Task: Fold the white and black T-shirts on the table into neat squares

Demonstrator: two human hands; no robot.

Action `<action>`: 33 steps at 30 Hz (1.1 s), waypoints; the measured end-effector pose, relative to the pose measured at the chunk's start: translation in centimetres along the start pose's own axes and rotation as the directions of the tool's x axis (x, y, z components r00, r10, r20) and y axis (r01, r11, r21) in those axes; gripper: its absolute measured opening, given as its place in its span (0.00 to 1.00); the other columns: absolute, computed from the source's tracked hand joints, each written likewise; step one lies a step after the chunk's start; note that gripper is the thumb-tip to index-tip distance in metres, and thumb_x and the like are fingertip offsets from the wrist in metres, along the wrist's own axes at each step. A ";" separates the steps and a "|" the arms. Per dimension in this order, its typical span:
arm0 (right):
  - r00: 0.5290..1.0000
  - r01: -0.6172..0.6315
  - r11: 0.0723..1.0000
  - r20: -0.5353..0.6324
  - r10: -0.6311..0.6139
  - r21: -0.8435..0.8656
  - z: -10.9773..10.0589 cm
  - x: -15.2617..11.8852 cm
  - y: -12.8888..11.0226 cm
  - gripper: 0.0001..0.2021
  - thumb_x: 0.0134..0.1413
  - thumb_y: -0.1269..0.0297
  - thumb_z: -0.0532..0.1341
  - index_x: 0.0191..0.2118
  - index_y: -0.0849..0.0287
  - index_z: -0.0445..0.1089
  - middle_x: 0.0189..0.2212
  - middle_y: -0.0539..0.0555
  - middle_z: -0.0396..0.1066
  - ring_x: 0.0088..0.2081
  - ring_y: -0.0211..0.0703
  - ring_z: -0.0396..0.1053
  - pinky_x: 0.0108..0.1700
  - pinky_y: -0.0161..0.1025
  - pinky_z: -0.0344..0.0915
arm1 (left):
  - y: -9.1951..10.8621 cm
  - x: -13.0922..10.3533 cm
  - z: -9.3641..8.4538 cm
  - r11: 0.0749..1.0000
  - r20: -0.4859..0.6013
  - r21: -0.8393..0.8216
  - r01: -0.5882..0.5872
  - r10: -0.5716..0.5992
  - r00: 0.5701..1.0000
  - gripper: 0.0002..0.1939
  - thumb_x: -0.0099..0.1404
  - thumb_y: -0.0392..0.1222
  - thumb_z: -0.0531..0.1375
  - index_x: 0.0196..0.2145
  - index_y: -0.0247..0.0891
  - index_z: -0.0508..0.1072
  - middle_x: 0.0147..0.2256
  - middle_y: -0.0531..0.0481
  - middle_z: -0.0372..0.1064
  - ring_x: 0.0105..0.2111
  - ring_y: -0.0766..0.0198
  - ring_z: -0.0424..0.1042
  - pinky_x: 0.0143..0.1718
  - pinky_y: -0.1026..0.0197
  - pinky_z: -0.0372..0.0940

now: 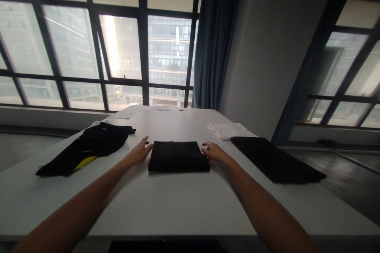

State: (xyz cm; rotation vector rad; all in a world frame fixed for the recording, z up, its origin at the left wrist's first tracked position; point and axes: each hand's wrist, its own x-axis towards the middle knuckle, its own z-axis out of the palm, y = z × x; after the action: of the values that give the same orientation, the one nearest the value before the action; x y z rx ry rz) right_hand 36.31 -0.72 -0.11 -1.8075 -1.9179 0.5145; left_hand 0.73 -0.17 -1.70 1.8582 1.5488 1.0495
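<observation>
A black cloth folded into a neat rectangle (179,157) lies flat on the white table (175,205), straight in front of me. At its left edge is my left hand (140,151), fingers apart, with the thumb side close to the cloth. My right hand (214,151) is at the opposite edge, its fingers spread and slightly curved, the tips beside the cloth's upper right corner. Neither hand has anything gripped in it. Whether the fingertips touch the fabric is hard to tell.
A crumpled black garment with a yellow part (92,146) lies on the left. At the right are a flat black cloth (273,160) and a white folded cloth (231,131). Papers (124,113) rest near the far edge, before windows and a blue curtain (213,43).
</observation>
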 end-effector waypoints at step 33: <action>0.958 0.225 0.933 -0.112 -0.265 -0.282 1.0 -2.2 -3.3 0.25 0.67 0.46 0.47 0.44 0.55 0.77 0.43 0.59 0.77 0.46 0.52 0.72 0.47 0.42 0.62 | 2.7 -3.6 2.2 0.724 0.166 0.595 -0.349 0.314 0.935 0.26 0.74 0.51 0.44 0.65 0.43 0.61 0.67 0.43 0.53 0.67 0.46 0.51 0.66 0.36 0.42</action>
State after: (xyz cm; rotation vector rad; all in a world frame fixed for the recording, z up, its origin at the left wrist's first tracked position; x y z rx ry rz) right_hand 33.08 -3.15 0.78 -1.6698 -2.1484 0.0338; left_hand 3.90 -4.02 -1.72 2.6722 1.6975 0.6427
